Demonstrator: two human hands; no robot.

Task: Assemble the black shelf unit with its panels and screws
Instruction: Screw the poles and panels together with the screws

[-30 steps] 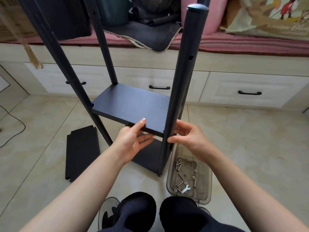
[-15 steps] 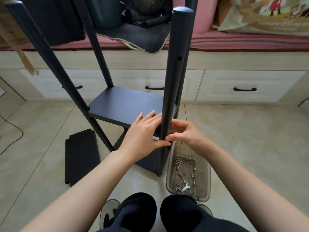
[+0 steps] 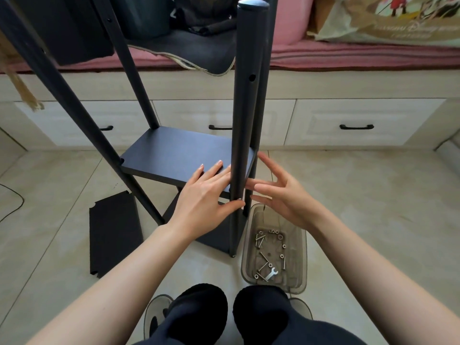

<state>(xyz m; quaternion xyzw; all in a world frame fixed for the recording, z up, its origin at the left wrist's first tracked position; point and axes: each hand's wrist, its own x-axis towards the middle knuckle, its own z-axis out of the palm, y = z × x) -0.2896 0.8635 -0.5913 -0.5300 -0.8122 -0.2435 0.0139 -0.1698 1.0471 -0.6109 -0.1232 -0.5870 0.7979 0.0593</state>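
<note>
Shelf unit (image 3: 179,155) stands on the tiled floor in front of me, between my knees and the drawers (image 3: 348,120). My left hand (image 3: 206,195) lies flat on the front edge of the middle panel (image 3: 174,151), fingers straight, the thumb touching the near post (image 3: 245,120). My right hand (image 3: 283,192) is on the other side of this post, fingers spread wide and straight, holding nothing; whether the tips touch the post I cannot tell. A loose panel (image 3: 113,232) lies flat on the floor at the left, apart from the unit. A clear tray (image 3: 302,247) with screws (image 3: 261,241) and a small wrench (image 3: 271,273) sits just right of the post foot. Open floor remains at the far right. On the bag (image 3: 385,23) on the bed some faint script is printed, too blurred to read. The post tops at left are cut off by the frame.
</note>
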